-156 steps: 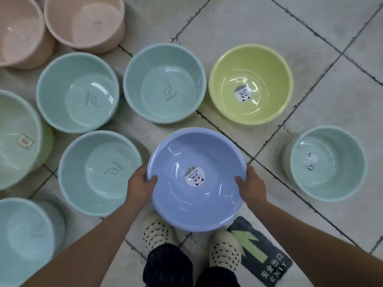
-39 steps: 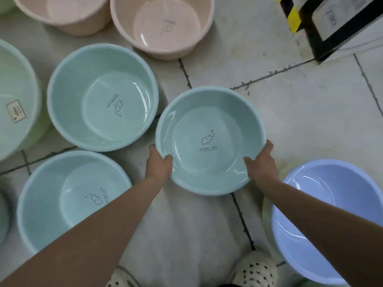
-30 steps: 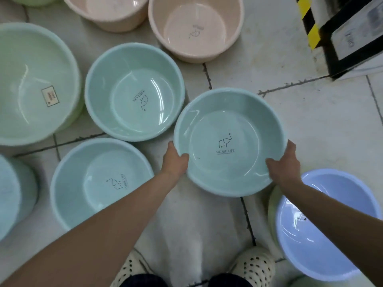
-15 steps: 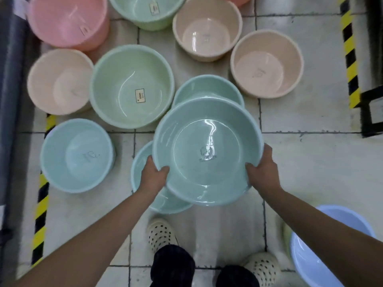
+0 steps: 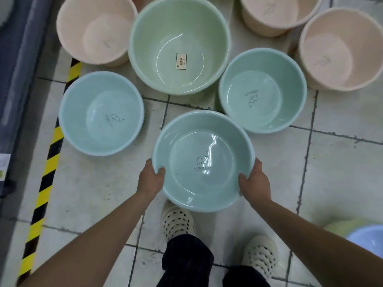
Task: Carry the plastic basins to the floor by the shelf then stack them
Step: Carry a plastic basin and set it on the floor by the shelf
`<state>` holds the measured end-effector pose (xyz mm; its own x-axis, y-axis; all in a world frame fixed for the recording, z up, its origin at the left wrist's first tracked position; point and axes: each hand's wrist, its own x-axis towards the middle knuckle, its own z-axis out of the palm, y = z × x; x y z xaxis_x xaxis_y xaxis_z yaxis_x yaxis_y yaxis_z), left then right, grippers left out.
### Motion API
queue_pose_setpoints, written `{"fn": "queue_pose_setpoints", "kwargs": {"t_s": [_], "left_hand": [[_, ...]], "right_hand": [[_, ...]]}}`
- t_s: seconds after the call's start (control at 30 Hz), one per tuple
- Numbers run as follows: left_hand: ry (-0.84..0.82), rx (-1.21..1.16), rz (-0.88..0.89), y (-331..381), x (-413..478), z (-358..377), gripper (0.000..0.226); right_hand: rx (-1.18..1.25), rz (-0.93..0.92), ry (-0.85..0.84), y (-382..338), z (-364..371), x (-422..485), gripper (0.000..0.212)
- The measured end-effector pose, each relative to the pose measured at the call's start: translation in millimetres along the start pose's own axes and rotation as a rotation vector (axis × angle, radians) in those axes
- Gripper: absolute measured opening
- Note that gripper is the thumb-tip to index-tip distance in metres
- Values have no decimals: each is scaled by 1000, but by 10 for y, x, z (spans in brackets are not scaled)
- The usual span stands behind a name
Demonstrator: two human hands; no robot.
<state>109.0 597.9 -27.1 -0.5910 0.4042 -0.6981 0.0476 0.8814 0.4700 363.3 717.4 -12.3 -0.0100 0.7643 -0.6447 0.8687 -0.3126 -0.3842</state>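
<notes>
- Now the left hand (image 5: 151, 180) and right hand (image 5: 256, 184) hold the teal basin (image 5: 203, 146) above the floor (image 5: 342, 172), fingers (image 5: 161, 170) clamped on opposite sides of its rim.
- Best keep it level, centre it over the matching floor basin (image 5: 262, 91), then lower until it nests squarely.

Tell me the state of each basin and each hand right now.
held teal basin: upright, empty, held by both hands
left hand: grips its left rim
right hand: grips its right rim
left teal basin: on floor, empty
right teal basin: on floor, empty
large green basin: on floor, empty
</notes>
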Motion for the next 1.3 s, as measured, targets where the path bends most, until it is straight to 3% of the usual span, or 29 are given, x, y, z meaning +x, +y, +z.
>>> {"fn": "queue_pose_setpoints", "kwargs": {"t_s": [0.3,0.6,0.83,1.07,1.3], "left_hand": [[12,-46,-39,-325,285,351,47],[49,-49,-79,-340,80,178,32],[137,-202,-148,-193,-590,-804,19],[194,-247,-208,29,-1002,-2005,28],[244,-232,-187,330,-925,-2892,31]], "right_hand": [[-18,-48,-11,152,310,404,63],[-2,-47,-48,-153,155,327,55],[-75,-171,-124,-1188,-209,-338,53],[-114,-214,-143,-2402,-431,-1140,55],[-155,-266,-160,-3360,-507,-1317,57]]}}
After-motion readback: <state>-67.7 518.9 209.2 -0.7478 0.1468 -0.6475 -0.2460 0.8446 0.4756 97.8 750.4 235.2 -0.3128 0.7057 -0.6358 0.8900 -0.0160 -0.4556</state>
